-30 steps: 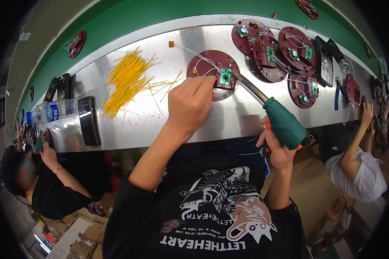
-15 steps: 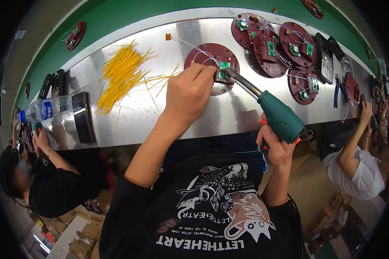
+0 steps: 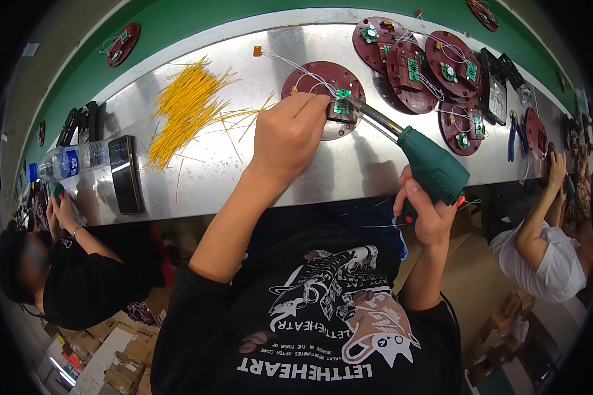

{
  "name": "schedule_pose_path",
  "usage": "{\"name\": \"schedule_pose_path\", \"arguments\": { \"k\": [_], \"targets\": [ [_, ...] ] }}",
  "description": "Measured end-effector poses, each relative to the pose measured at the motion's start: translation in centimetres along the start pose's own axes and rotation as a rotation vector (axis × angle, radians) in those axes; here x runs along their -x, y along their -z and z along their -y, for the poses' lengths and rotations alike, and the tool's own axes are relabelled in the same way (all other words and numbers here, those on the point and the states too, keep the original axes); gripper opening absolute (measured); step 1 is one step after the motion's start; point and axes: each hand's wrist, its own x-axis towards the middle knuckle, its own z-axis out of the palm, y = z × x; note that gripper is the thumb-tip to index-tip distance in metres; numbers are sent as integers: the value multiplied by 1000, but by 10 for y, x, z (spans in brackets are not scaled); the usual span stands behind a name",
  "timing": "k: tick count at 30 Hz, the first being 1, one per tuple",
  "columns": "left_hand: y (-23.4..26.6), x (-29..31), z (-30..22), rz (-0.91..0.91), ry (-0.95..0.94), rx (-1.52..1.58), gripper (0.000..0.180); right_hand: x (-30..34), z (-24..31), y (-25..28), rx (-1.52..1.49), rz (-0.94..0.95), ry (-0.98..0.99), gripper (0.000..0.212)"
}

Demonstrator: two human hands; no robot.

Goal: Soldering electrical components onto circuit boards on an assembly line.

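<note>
A worker at a long stainless-steel bench (image 3: 349, 174) bends over a dark red round plate (image 3: 323, 99) carrying a small green circuit board (image 3: 341, 107); the left hand (image 3: 288, 135) is closed around the board's near edge, pinning it to the plate, while the right hand (image 3: 429, 214) is wrapped tight on the grip of a green-bodied electric screwdriver (image 3: 428, 168), its metal shaft angled up toward 10 o'clock with the tip meeting the board. The two hands sit well apart, joined only by the tool. The plate in hand lies at 12 o'clock from the worker's chest, mid-bench. Judging by the layout, this board appears to be mid-fastening, and whether any screw is seated cannot be told. A cluster of similar red plates with green boards (image 3: 435, 66) is stacked at 1 o'clock, though finished or waiting is not clear. A loose heap of yellow wires (image 3: 184, 108) spreads at 11 o'clock, close to the left wrist. Farther left, at 9 o'clock, a dark phone (image 3: 126, 174) and a clear plastic water bottle (image 3: 69, 160) lie near the bench's front edge. Blue-handled pliers (image 3: 512, 135) rest at 2 o'clock. Bare steel lies between the plate and the near edge; neighbouring workers flank both sides.
</note>
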Motion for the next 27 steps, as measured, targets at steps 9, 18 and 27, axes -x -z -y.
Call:
{"name": "schedule_pose_path", "arguments": {
  "k": [9,18,27],
  "targets": [
    [0,-1,2,-12,-25,-7,16,9,-2,2,-42,-91,76,38],
    [2,-2,-4,1,-21,-16,13,13,-3,3,-61,-79,149,41],
    [11,2,-17,99,85,-41,12,12,-12,6,-78,-116,162,44]
  ]
}}
